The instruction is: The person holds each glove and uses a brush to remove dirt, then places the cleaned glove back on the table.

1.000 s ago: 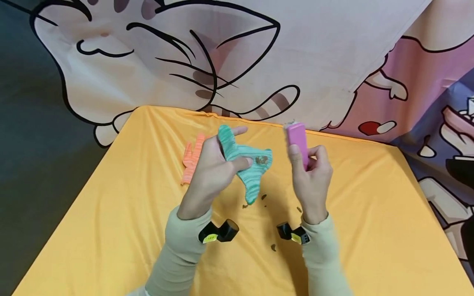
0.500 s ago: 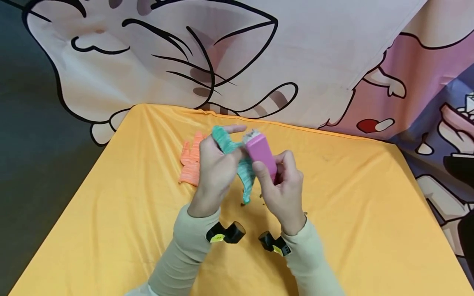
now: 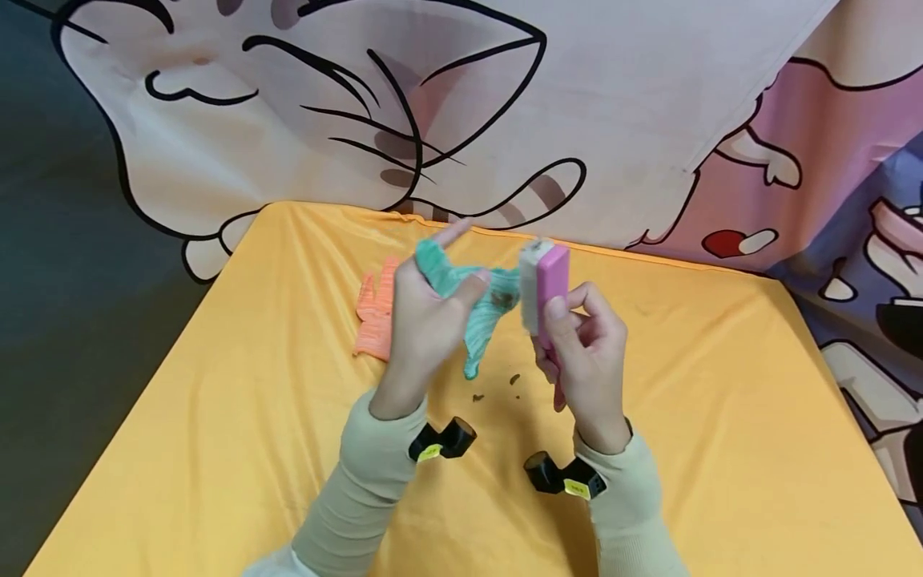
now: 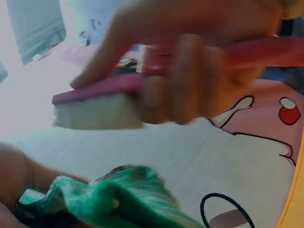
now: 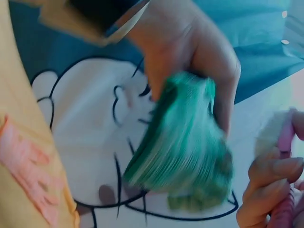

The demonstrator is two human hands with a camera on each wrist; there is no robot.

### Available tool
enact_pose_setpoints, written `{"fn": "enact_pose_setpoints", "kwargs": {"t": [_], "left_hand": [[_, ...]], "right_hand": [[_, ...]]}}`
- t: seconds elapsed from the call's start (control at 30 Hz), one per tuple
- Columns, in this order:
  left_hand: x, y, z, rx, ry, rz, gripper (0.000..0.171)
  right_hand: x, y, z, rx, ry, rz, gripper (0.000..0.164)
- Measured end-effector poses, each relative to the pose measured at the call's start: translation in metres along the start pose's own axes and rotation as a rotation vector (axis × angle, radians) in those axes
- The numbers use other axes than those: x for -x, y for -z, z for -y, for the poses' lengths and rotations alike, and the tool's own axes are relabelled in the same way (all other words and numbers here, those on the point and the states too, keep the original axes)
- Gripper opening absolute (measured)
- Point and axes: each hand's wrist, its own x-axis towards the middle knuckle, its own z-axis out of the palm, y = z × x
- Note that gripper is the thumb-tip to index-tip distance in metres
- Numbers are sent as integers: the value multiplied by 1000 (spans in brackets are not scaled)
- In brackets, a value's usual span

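Observation:
My left hand (image 3: pixel 425 328) holds a green knitted glove (image 3: pixel 490 308), the thumb pressing on the fabric and the index finger pointing away. A brown dirty patch marks the glove's right part. My right hand (image 3: pixel 591 353) grips a pink scrub brush (image 3: pixel 554 288) by its handle. Its white bristles face left toward the glove, close to its right edge. In the left wrist view, the brush (image 4: pixel 99 107) is apart from the glove (image 4: pixel 118 199). The right wrist view has the glove (image 5: pixel 185 147) blurred, hanging from my left hand (image 5: pixel 190 47).
An orange knitted glove (image 3: pixel 375 316) lies flat on the yellow tablecloth (image 3: pixel 288 449), left of my hands. Small brown crumbs (image 3: pixel 515 379) are scattered on the cloth below the green glove. A cartoon-cat backdrop (image 3: pixel 613 104) hangs behind the table's far edge.
The brush swung left over the green glove, covering part of it, then moved back right. It turned so its bristles now face left. The green glove stayed in my left hand, shifting slightly.

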Motion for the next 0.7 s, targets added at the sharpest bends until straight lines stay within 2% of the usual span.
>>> {"fn": "enact_pose_setpoints", "kwargs": {"t": [0.1,0.17,0.23,0.37,0.43,0.5,0.57,0.63,0.67,0.7], "left_hand": [[4,-5,-9,-67,-20,90,48],[5,-5,-9,-47,-35,91,48],[3,-4,-4,10,-42,45,49],[-3,5,6,222,-71,-95,54],[-5,11,8,309,-105,-163,54],[-8,17,8,347,-151,-214,52],[-9,23,7,322,-180,-241,46],[-12,26,6,244,-195,-226,20],[-12,26,6,199,-197,-204,12],[-12,24,7,153,-186,-177,20]], "right_hand": [[-2,-8,1,-13,24,-41,16],[-4,-14,-4,14,55,-50,16],[-5,-19,-11,83,90,-49,18],[-2,-21,-21,229,119,-12,28],[0,-17,-23,263,92,37,28],[0,-11,-24,254,56,76,26],[-1,-4,-23,187,34,87,23],[-2,0,-19,117,32,63,20],[-2,1,-16,81,37,46,19],[-1,2,-13,41,41,28,18]]}}
